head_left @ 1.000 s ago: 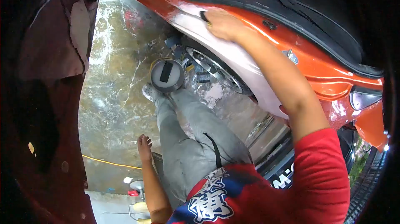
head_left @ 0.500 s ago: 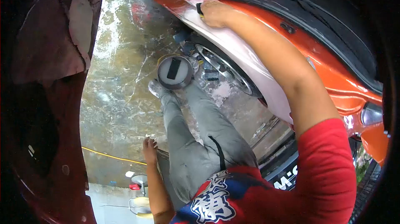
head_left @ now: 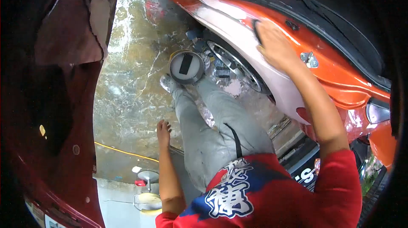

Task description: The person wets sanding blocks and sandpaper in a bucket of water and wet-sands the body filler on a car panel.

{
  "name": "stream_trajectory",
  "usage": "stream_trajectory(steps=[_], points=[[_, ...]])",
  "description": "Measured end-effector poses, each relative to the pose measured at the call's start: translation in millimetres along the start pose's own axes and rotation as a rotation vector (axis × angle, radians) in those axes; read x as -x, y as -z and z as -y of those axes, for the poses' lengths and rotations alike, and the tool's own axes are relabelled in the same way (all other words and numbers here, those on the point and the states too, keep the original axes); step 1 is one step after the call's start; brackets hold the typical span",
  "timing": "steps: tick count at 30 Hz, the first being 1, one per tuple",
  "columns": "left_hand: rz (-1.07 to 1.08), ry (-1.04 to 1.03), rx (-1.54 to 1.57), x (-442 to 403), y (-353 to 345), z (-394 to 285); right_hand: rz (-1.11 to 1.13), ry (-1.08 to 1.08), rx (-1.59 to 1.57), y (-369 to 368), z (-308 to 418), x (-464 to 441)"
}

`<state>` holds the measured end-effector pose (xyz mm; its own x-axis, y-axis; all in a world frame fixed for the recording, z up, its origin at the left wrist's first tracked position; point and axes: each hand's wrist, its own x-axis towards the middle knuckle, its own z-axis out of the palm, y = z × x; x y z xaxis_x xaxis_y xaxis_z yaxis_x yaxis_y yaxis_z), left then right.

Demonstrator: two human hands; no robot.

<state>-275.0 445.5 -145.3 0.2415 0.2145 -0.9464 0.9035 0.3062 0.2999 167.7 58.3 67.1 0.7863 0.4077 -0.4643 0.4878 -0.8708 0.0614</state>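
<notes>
My right hand (head_left: 275,46) is closed on a dark sanding block (head_left: 256,32), mostly hidden under the fingers, and presses it to the car fender (head_left: 231,28). White and pale pink patches cover the fender, with orange paint along its upper edge. My left hand (head_left: 164,132) hangs by my left leg, fingers loosely bent and apart, with nothing in it. Between the feet stands a round bucket (head_left: 187,80) of whitish liquid, a black rectangular pad (head_left: 185,64) lying across the middle.
Below the fender is the front wheel (head_left: 231,63), with several small items on the floor beside it. A dark red car panel (head_left: 63,113) rises at the left. A yellow cord (head_left: 127,152) crosses the wet floor (head_left: 131,75) towards a stool-like object (head_left: 148,176).
My right hand has slid the block along the fender, back towards me and to the right. My view has shifted slightly; the left hand still hangs beside the leg.
</notes>
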Motion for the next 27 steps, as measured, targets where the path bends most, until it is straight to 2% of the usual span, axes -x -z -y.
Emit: stream_trajectory(steps=[2,4,8,10,13,16,18,21,24,27], points=[[0.009,-0.011,0.025,-4,-7,-11,0.057,-0.016,0.082,17,2,37],[0.011,0.004,0.061,-3,-9,-25,0.084,-0.033,0.101,17,3,37],[-0.029,-0.003,0.125,-9,-22,-29,0.024,0.032,0.012,-37,16,-98],[0.004,0.007,0.105,-10,-30,-30,0.311,-0.006,-0.059,-61,30,-176],[0.052,-0.041,0.065,-19,-46,-41,0.392,-0.004,-0.093,-59,47,-207],[0.097,-0.099,0.026,-15,-50,-43,0.170,0.118,-0.060,-38,23,-137],[0.116,-0.097,0.023,-21,-43,-35,0.076,0.111,0.004,-22,6,-57],[0.087,-0.072,0.026,-21,-29,-26,0.149,0.132,0.150,22,2,34],[0.064,-0.027,-0.032,-27,-19,-19,0.162,0.132,0.176,19,5,42],[0.033,-0.032,0.022,-22,-21,-20,0.185,0.201,0.223,-2,24,-31]])
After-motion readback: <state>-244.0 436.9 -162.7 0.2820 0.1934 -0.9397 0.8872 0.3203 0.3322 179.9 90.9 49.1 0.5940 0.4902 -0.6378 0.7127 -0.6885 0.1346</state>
